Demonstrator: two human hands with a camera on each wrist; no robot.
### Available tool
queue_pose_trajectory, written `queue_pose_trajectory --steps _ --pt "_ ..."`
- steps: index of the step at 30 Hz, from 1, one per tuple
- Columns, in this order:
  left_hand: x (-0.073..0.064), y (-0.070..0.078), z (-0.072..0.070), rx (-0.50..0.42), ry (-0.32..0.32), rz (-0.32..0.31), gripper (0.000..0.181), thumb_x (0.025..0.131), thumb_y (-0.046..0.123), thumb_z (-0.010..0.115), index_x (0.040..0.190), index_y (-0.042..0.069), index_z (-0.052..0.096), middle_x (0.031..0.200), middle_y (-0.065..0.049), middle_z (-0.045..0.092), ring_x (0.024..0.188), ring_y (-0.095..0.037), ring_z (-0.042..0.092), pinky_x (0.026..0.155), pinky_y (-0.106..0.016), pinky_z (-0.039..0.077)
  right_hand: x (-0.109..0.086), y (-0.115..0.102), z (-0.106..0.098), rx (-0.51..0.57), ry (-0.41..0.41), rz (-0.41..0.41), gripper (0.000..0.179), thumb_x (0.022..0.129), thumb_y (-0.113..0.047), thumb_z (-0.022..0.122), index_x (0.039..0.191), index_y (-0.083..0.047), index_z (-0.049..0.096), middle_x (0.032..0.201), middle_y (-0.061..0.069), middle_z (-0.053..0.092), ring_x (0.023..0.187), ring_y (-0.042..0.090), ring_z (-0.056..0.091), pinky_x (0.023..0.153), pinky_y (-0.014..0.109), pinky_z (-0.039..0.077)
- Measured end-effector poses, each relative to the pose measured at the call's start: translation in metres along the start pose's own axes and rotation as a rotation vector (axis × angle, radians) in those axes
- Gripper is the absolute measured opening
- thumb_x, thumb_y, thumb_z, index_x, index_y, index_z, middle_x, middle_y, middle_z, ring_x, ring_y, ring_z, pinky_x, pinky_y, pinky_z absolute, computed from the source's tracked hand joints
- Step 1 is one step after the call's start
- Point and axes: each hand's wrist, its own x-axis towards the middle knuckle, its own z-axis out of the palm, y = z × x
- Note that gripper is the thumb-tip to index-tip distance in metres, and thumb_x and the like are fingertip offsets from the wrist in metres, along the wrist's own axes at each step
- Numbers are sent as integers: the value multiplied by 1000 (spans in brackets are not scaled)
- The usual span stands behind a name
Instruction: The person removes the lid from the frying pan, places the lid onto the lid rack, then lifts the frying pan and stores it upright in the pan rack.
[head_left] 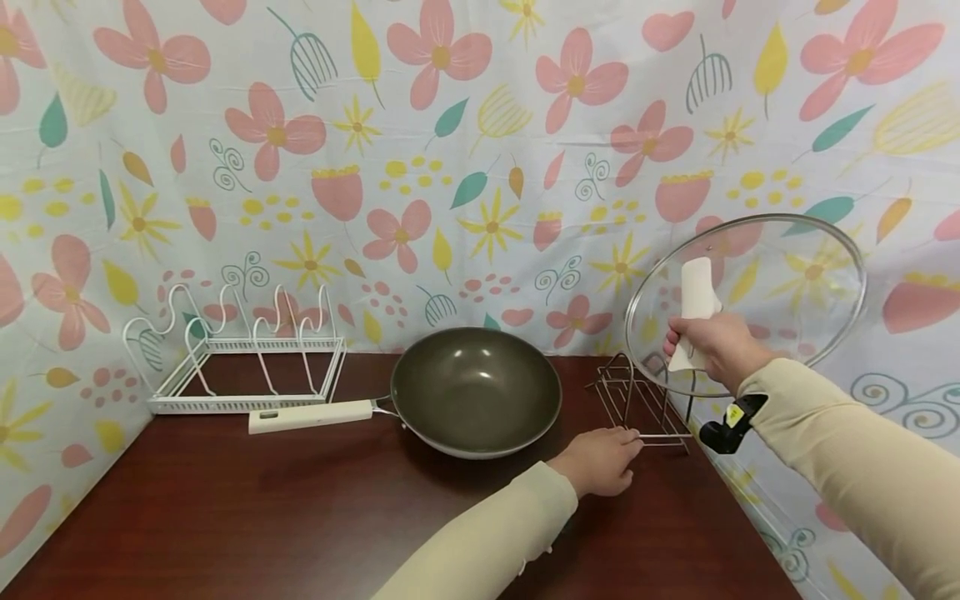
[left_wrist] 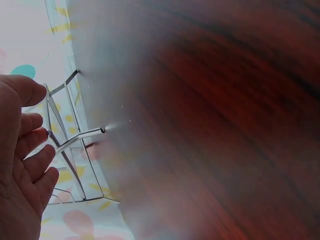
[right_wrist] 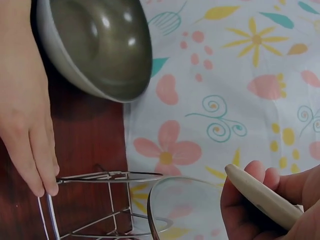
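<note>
My right hand (head_left: 716,342) grips the cream handle (head_left: 696,312) of a clear glass pan lid (head_left: 795,283) with a metal rim. The lid is tilted up on its edge, its lower rim just above or among the wires of a small metal rack (head_left: 633,392); whether they touch I cannot tell. With fairly straight fingers my left hand (head_left: 600,462) touches the rack's near wire, as the right wrist view also shows. In the left wrist view the left palm (left_wrist: 20,165) faces the camera, fingertips against the wires.
A dark wok (head_left: 476,392) with a cream handle (head_left: 311,415) stands mid-table, just left of the wire rack. At the back left is a white rack (head_left: 247,407) with wavy dividers. A flowered cloth (head_left: 480,167) hangs behind the brown table (head_left: 225,500).
</note>
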Motion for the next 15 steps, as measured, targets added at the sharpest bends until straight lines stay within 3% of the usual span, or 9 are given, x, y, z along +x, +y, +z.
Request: queue_pose_trajectory --steps 6,15 --pt "-3 1 -3 0 1 -3 54 101 40 52 152 26 45 158 13 38 144 -6 38 114 -17 27 0 6 1 -45 13 -39 25 102 -11 53 112 -3 32 74 1 58 62 11 62 64 31 58" --pt "-4 1 -3 -16 13 -2 54 101 38 54 152 25 45 158 11 39 143 -7 39 114 -17 28 0 19 2 -197 13 -49 21 103 -13 52 112 1 39 72 1 59 60 9 63 64 30 58"
